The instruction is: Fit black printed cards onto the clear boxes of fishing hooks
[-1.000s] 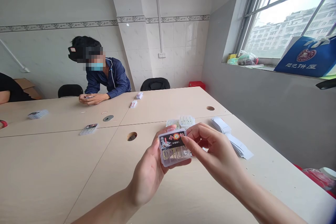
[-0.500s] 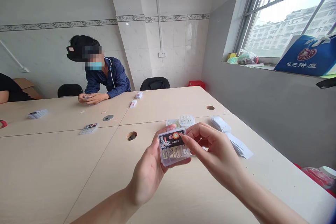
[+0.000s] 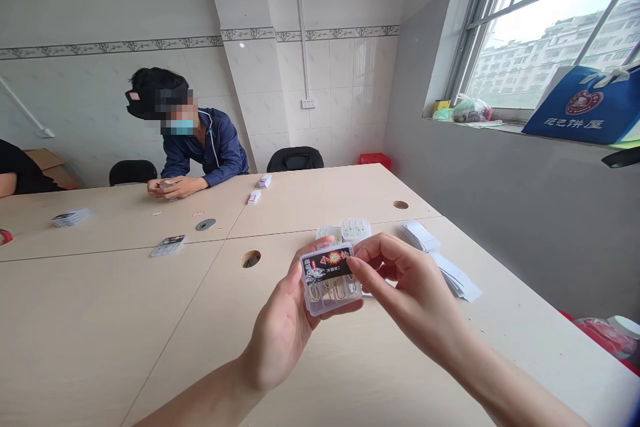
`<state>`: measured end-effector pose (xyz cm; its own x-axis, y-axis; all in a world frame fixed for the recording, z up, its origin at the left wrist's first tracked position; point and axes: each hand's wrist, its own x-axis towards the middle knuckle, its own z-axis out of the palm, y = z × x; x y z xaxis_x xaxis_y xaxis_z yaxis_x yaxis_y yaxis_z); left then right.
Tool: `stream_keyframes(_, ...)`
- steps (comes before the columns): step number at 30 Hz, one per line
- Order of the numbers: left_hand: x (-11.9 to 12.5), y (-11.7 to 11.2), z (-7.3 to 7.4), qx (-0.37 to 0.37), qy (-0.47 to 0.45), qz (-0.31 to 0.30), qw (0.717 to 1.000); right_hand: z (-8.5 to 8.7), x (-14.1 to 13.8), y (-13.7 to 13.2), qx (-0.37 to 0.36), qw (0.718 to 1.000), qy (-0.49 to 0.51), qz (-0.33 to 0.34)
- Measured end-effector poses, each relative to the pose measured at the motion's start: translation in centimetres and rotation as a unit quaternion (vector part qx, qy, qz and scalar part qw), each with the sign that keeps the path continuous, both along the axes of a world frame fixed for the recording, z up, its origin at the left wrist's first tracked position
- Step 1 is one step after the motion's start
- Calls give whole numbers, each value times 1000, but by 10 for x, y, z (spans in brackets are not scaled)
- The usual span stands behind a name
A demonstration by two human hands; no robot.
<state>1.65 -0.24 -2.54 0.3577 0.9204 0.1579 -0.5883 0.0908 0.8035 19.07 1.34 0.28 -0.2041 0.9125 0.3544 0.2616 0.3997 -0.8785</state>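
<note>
While a long table of pale wood laminate [image 3: 100, 327] fills the lower half of the head view, a white-tiled wall [image 3: 340, 100] with a dark patterned border is seen beyond it, and a grey plastered wall [image 3: 500, 213] runs along the right. A barred window [image 3: 530, 33] is set into that wall, with a blue paper carrier bag [image 3: 585, 107] and a bundle of plastic bags [image 3: 470, 111] resting on its sill. A seated co-worker in a dark blue jacket [image 3: 207, 150] is seen across the table, with both hands [image 3: 173, 187] held together near the table's edge.

The person's left hand [image 3: 280, 327] is turned palm-inward and curled around a clear rectangular plastic box [image 3: 329, 288], which is gripped from below and held up above the table. The right hand [image 3: 405, 287] is partly closed, reaching in from the right, and its fingertips [image 3: 356, 265] are pressed against the box's right edge, so the box is held by both hands.

A black and red printed label [image 3: 327, 265] covers the upper part of the box, and thin gold-coloured hooks [image 3: 330, 291] are seen through the plastic below it. Small white packets [image 3: 356, 229] lie on the table just behind the box, and stacks of white paper cards [image 3: 453, 273] lie to the right.
</note>
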Motion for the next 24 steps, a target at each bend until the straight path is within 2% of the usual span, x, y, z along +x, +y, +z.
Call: stream_keyframes(24,1,-1,2,0,2,0,1000,-1,0,-1,-8,1000,6,1)
